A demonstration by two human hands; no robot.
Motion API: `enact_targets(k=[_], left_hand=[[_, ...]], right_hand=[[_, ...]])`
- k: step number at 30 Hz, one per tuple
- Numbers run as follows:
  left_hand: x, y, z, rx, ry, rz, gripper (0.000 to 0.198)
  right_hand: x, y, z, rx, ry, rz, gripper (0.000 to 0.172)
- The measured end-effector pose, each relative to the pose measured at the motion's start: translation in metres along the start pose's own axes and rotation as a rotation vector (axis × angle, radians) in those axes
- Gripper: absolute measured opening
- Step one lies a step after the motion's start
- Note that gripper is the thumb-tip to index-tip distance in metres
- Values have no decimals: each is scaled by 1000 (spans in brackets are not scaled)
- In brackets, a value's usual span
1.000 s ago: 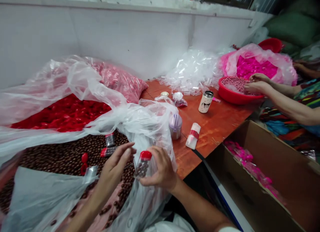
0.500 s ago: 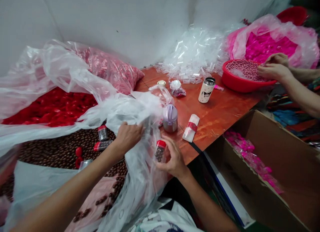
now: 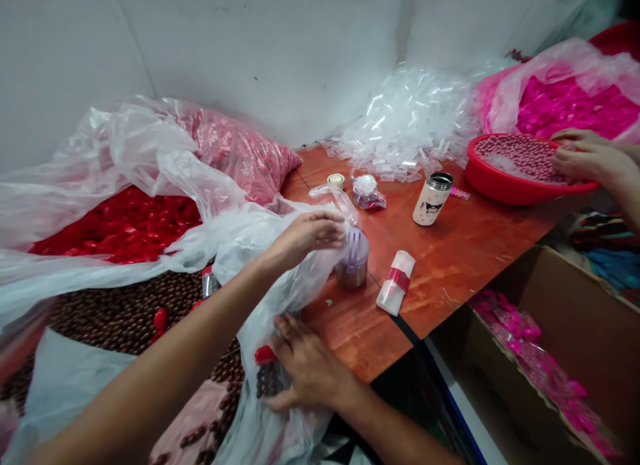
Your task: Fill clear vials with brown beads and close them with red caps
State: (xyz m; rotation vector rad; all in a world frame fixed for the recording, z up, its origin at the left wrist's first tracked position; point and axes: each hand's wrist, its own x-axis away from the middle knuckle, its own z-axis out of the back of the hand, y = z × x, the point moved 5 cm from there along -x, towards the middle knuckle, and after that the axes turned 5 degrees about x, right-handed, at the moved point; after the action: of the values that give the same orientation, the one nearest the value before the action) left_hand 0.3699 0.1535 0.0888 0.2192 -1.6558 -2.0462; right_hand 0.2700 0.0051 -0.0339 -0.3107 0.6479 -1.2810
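My left hand [image 3: 317, 231] is over the bunched white plastic sheet [image 3: 220, 228], just left of a lidded cup with a purple top [image 3: 357, 248]. Its fingers are stretched out and slightly blurred, with nothing seen in them. Lower down, my right hand [image 3: 307, 365] has its thumb and fingers around a small clear jar with a red cap [image 3: 267, 371], filled with dark brown balls. That jar is against the plastic sheet. Left of my hands spreads a heap of brown balls [image 3: 115, 318], partly hidden by my left forearm, with another small jar [image 3: 209, 283] on it.
Red caps [image 3: 135, 228] fill an open bag. On the orange tabletop [image 3: 450, 265] stand a patterned tumbler [image 3: 433, 199] and a tissue pack [image 3: 396, 283]. Clear tubes [image 3: 415, 125] are heaped behind. Another person's hands [image 3: 583, 155] work over a red basin [image 3: 525, 195]; a cardboard box [image 3: 575, 318] stands below.
My left hand has moved right, its fingers going from curled to stretched out. My right hand has come down and left with the jar. The camera view has shifted a little.
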Motion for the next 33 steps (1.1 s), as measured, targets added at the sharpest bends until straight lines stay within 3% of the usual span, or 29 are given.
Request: enact_targets(k=[3, 6, 8, 12, 16, 18, 21, 23, 29, 33], left_hand=[[-42, -14, 19, -170, 293, -151, 53], [-67, -27, 31, -572, 400, -178, 49], [-76, -35, 31, -882, 333, -172, 39], [-83, -59, 26, -1304, 17, -177, 21], [-83, -73, 22, -1238, -244, -283, 23], [-87, -77, 28, -1110, -205, -241, 31], [-99, -79, 42, -909, 32, -178, 39], [-106, -82, 47, -846, 98, -153, 38], [-108, -91, 43, -961, -9, -4, 25], [-105, -92, 39, -1020, -66, -17, 44]], right_hand=[[1, 1, 1, 1, 30, 14, 85], [0, 2, 2, 10, 58, 20, 85], [0, 2, 2, 21, 63, 20, 84], [0, 4, 4, 39, 52, 17, 83], [-1, 5, 6, 44, 36, 26, 81], [-2, 5, 5, 42, 28, 23, 80], [-2, 5, 5, 35, 23, 17, 80], [-3, 6, 4, 31, 16, 13, 81], [-4, 8, 6, 37, 25, 15, 81], [-4, 8, 5, 51, 45, 20, 80]])
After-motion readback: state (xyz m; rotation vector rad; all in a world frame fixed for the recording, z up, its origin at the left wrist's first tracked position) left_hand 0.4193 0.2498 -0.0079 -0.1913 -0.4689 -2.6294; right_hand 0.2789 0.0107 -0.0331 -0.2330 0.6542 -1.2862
